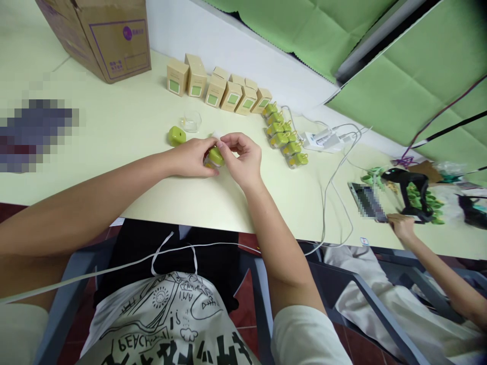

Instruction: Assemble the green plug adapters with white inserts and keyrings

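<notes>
Both my hands meet over the pale table (125, 126), closed around one small green plug-like adapter (215, 156). My left hand (192, 158) grips it from the left. My right hand (243, 158) pinches its top edge, where a bit of clear wrap shows. A second green adapter (177, 136) lies just left of my hands, next to a clear plastic piece (192, 121). Behind stand several small tan boxes with green labels (216, 91). To the right lies a row of several more green adapters (285, 137).
A large cardboard carton (102, 35) stands at the back left. A white power strip with cables (323, 139) lies right of the adapters. Another person's hand (401, 225) works at the far right beside a black stand and green parts (414, 195). Green cloth hangs behind.
</notes>
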Action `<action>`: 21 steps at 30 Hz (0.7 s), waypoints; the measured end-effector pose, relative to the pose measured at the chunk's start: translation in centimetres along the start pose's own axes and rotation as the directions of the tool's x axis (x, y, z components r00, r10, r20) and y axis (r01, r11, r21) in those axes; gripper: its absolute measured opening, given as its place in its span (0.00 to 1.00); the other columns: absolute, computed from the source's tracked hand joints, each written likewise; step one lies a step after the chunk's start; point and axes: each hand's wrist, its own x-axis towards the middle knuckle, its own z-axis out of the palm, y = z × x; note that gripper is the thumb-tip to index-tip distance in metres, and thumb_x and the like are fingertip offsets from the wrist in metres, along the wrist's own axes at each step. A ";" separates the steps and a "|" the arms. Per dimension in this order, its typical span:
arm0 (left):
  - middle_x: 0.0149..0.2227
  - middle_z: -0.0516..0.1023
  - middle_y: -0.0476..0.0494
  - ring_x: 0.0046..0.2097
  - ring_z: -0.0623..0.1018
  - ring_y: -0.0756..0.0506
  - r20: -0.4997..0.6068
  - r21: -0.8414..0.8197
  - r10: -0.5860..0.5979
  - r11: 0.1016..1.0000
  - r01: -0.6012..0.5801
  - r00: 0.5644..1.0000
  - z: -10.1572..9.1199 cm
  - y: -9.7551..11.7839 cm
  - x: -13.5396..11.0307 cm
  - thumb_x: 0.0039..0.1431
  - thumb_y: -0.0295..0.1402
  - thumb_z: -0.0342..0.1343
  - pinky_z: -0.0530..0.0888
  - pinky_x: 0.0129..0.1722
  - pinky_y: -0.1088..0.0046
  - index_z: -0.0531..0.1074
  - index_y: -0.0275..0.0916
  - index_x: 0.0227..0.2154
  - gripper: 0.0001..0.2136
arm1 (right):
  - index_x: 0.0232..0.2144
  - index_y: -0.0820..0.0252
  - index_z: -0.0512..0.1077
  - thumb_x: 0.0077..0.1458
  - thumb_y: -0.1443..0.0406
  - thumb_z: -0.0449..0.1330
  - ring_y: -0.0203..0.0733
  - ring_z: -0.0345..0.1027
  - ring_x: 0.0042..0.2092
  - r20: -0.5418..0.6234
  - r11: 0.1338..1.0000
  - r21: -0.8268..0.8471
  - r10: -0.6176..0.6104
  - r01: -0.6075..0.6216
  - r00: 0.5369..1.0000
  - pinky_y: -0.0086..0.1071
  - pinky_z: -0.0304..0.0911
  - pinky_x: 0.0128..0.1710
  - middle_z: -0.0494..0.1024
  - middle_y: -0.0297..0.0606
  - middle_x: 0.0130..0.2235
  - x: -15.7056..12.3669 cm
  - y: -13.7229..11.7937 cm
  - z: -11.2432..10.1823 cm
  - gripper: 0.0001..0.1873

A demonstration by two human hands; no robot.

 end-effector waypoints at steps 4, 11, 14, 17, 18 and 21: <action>0.46 0.87 0.41 0.47 0.86 0.36 -0.007 0.014 -0.004 1.000 0.004 1.000 0.0 0.1 0.0 0.55 0.44 0.73 0.77 0.47 0.62 0.79 0.40 0.60 0.30 | 0.46 0.51 0.85 0.71 0.38 0.73 0.48 0.88 0.46 -0.021 1.000 0.009 -0.003 0.003 1.000 0.45 0.86 0.50 0.92 0.40 0.44 0.0 0.2 0.1 0.25; 0.46 0.86 0.41 0.46 0.85 0.36 -0.026 -0.010 -0.023 1.000 0.022 0.999 0.2 0.4 -0.1 0.54 0.45 0.72 0.76 0.47 0.60 0.79 0.40 0.58 0.30 | 0.45 0.51 0.87 0.69 0.38 0.74 0.47 0.88 0.44 -0.053 0.999 0.029 -0.019 0.021 0.998 0.45 0.87 0.49 0.92 0.38 0.43 -0.1 0.6 0.4 0.25; 0.45 0.86 0.42 0.45 0.84 0.37 -0.051 -0.036 -0.017 0.999 0.015 0.999 0.1 0.4 -0.1 0.53 0.46 0.72 0.76 0.47 0.60 0.79 0.41 0.57 0.29 | 0.45 0.50 0.86 0.69 0.37 0.74 0.47 0.88 0.44 -0.030 1.000 0.015 -0.010 0.010 1.000 0.45 0.87 0.50 0.92 0.38 0.44 -0.1 0.7 0.3 0.26; 0.44 0.86 0.42 0.44 0.84 0.38 -0.083 -0.043 -0.017 0.999 0.014 0.996 0.2 0.4 0.0 0.53 0.45 0.72 0.75 0.46 0.60 0.80 0.41 0.56 0.28 | 0.46 0.51 0.86 0.70 0.37 0.73 0.47 0.88 0.46 0.002 1.000 -0.006 -0.001 0.001 1.000 0.46 0.88 0.51 0.93 0.39 0.45 0.0 0.5 0.1 0.26; 0.45 0.86 0.42 0.44 0.83 0.38 -0.094 -0.048 -0.018 0.999 0.014 0.995 0.2 0.4 0.0 0.53 0.45 0.71 0.75 0.46 0.60 0.81 0.41 0.56 0.28 | 0.46 0.51 0.86 0.70 0.38 0.73 0.47 0.88 0.46 0.009 1.000 -0.014 0.003 -0.002 1.000 0.46 0.87 0.51 0.92 0.39 0.45 0.0 0.4 0.0 0.25; 0.48 0.88 0.41 0.45 0.85 0.38 -0.136 -0.069 -0.013 0.998 0.003 0.991 0.2 0.5 0.0 0.54 0.44 0.71 0.76 0.46 0.60 0.83 0.42 0.58 0.29 | 0.46 0.51 0.86 0.69 0.38 0.73 0.48 0.88 0.47 0.030 0.999 -0.033 0.030 -0.029 0.999 0.46 0.87 0.52 0.92 0.39 0.45 0.1 -0.2 -0.2 0.25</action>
